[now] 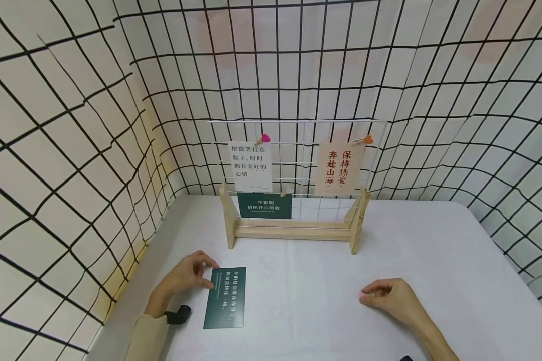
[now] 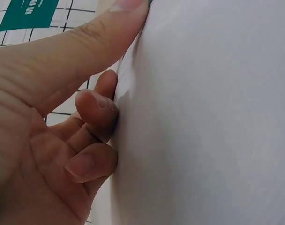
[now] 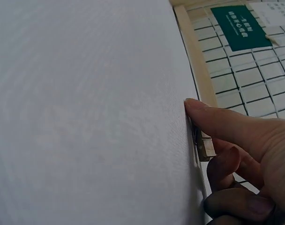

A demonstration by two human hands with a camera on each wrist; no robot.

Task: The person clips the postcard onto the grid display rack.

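Observation:
A dark green card (image 1: pixel 228 298) with white lettering lies flat on the white table. At its upper left corner, my left hand (image 1: pixel 185 273) holds the edge with thumb and index finger; the other fingers rest curled on the tabletop in the left wrist view. My right hand (image 1: pixel 393 298) is low over the table at right. It pinches a small wooden clothespin (image 3: pixel 206 147), seen in the right wrist view and mostly hidden by the fingers. Behind both hands stands a white wire grid rack on a wooden base (image 1: pixel 293 232).
On the rack, clothespins hold a white card (image 1: pixel 250 173), a cream card with red writing (image 1: pixel 340 170) and a lower green card (image 1: pixel 265 205). One clip has a pink heart (image 1: pixel 265 138), another an orange heart (image 1: pixel 368 139). Black-lined white cloth (image 1: pixel 289 70) surrounds the table.

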